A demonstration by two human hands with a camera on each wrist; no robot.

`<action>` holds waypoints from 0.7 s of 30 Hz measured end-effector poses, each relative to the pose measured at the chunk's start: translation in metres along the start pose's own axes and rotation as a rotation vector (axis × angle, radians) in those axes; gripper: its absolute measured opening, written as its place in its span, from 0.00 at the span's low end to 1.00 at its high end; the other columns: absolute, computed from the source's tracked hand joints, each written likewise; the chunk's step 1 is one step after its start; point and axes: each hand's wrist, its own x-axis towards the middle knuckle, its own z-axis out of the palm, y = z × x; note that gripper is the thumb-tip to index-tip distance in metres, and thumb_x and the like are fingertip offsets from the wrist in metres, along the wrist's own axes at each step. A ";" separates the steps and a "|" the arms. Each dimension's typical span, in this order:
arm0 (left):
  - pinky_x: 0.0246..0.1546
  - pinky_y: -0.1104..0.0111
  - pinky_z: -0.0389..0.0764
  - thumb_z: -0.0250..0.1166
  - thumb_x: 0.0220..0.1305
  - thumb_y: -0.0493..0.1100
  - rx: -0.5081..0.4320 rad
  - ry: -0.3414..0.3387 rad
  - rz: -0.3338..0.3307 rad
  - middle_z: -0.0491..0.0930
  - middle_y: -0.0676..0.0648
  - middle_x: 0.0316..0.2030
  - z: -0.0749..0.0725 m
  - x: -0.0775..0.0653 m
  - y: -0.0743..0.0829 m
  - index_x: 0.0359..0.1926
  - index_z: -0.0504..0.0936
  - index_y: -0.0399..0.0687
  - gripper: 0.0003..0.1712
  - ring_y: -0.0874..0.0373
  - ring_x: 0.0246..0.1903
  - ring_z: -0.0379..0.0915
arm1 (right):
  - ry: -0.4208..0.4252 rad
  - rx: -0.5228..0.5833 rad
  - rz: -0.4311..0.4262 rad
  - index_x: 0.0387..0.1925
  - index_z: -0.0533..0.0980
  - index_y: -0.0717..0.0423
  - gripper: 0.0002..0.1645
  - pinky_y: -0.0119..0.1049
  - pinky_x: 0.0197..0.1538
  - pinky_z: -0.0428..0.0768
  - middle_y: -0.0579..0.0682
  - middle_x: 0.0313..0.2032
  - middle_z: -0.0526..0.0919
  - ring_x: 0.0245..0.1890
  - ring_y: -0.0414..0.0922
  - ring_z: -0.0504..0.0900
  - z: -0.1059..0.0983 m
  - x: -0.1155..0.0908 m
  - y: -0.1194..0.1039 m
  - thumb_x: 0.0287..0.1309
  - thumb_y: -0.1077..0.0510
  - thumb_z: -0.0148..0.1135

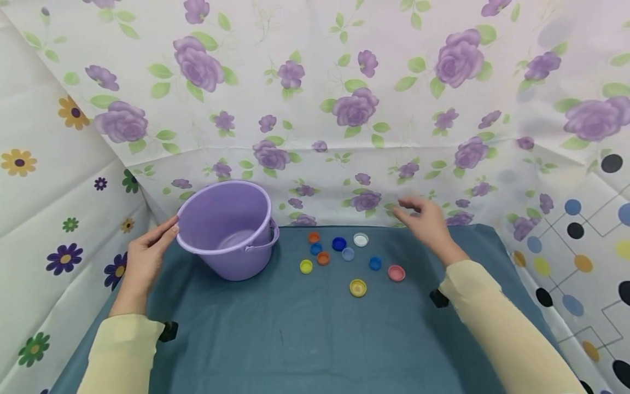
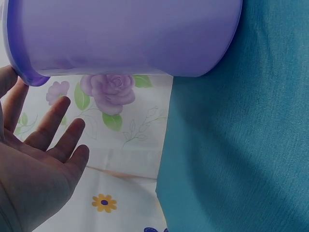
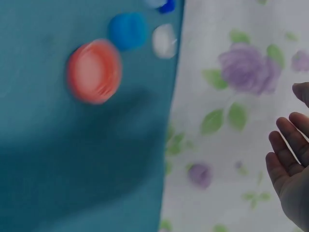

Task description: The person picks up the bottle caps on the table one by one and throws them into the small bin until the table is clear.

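A purple bucket (image 1: 236, 268) with a side handle stands upright at the left of the blue-green cloth. My left hand (image 1: 146, 260) pinches its rim between thumb and index finger; in the left wrist view the other fingers (image 2: 58, 121) spread away from the bucket wall. My right hand (image 1: 425, 221) hovers in the air at the right with nothing in it, fingers loosely bent. Nearest to it is a pink bottle cap (image 1: 396, 273), which the right wrist view shows blurred. Around lie a white cap (image 1: 361, 239), a yellow cap (image 1: 357, 288) and a blue cap (image 1: 375, 263).
More small caps lie scattered right of the bucket, among them a dark blue cap (image 1: 339, 244), an orange cap (image 1: 322, 258) and a lime-yellow cap (image 1: 306, 266). A flowered sheet (image 1: 315, 126) hangs behind the cloth (image 1: 275, 339), with patterned sheets at both sides.
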 end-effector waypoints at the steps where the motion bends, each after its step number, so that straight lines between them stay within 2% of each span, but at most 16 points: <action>1: 0.69 0.47 0.50 0.61 0.58 0.62 -0.003 0.000 0.002 0.67 0.61 0.65 0.000 0.000 0.000 0.63 0.70 0.64 0.32 0.58 0.69 0.54 | -0.002 -0.007 0.013 0.57 0.74 0.50 0.33 0.53 0.55 0.75 0.51 0.56 0.77 0.58 0.52 0.73 -0.002 -0.003 0.008 0.56 0.35 0.59; 6: 0.69 0.47 0.50 0.61 0.58 0.62 -0.008 0.007 0.009 0.68 0.62 0.64 0.001 0.000 -0.001 0.63 0.71 0.63 0.32 0.59 0.68 0.55 | 0.020 -0.062 0.054 0.57 0.74 0.48 0.31 0.53 0.54 0.75 0.52 0.55 0.78 0.56 0.52 0.75 -0.010 -0.018 0.041 0.57 0.36 0.58; 10: 0.69 0.46 0.49 0.61 0.58 0.62 -0.012 0.008 0.012 0.69 0.62 0.63 0.001 -0.001 -0.001 0.63 0.71 0.62 0.32 0.59 0.68 0.55 | 0.005 -0.087 0.088 0.57 0.74 0.47 0.32 0.54 0.56 0.74 0.52 0.55 0.78 0.58 0.53 0.74 -0.011 -0.030 0.058 0.56 0.34 0.56; 14: 0.69 0.47 0.49 0.61 0.58 0.61 -0.013 0.009 0.012 0.69 0.62 0.63 0.001 -0.002 0.000 0.63 0.71 0.61 0.32 0.60 0.67 0.56 | -0.037 -0.102 0.123 0.58 0.72 0.44 0.35 0.55 0.56 0.73 0.51 0.57 0.77 0.60 0.54 0.72 -0.009 -0.045 0.071 0.55 0.30 0.53; 21: 0.70 0.49 0.50 0.62 0.59 0.59 -0.042 0.009 0.004 0.68 0.61 0.64 0.001 -0.002 0.002 0.64 0.70 0.59 0.32 0.62 0.67 0.57 | -0.080 -0.121 0.119 0.60 0.71 0.42 0.35 0.56 0.53 0.75 0.49 0.57 0.77 0.59 0.54 0.73 -0.001 -0.066 0.081 0.57 0.29 0.51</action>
